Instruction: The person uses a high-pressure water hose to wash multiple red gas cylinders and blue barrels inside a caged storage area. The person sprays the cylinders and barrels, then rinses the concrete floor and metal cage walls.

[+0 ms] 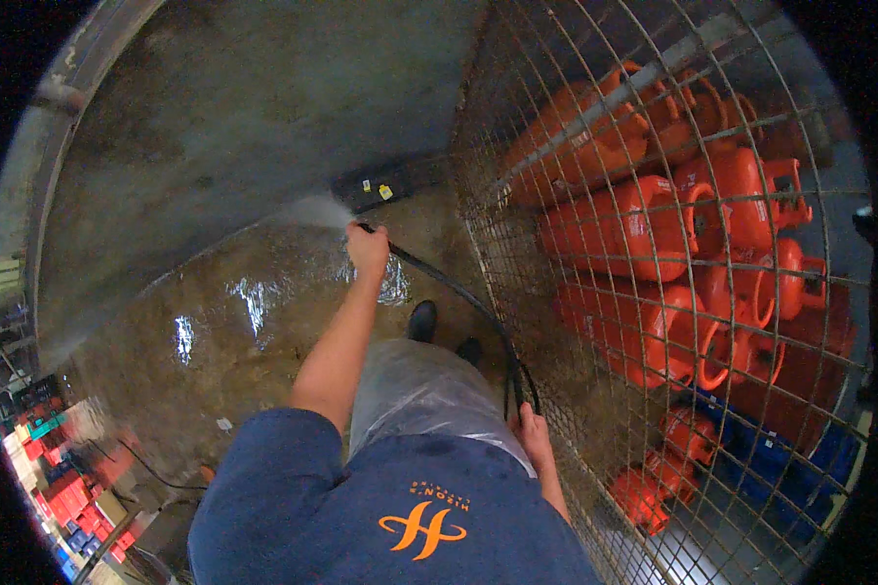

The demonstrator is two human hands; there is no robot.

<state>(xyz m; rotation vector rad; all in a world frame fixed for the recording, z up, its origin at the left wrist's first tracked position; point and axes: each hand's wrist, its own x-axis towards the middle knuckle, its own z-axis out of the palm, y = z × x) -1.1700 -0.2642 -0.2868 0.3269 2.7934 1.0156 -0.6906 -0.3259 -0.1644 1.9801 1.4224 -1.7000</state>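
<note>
My left hand (368,250), arm stretched forward, is closed round the end of a black hose (449,281). A fan of water (312,210) sprays from that end toward the left, against the foot of the grey wall (263,107). The hose runs back in a curve to my right hand (534,439), low at my right side, where the fingers are closed on a bent length of it. Just beyond the left hand lies a dark, flat-looking object (385,185) with small yellow and white labels; its kind is unclear.
The brown floor (234,341) is wet and shiny. On the right, a wire mesh fence (517,263) encloses stacked orange gas cylinders (615,229). Coloured crates (68,497) stand at lower left, near a thin dark cable (156,478). A clear plastic apron (429,390) covers my legs above dark boots (422,320).
</note>
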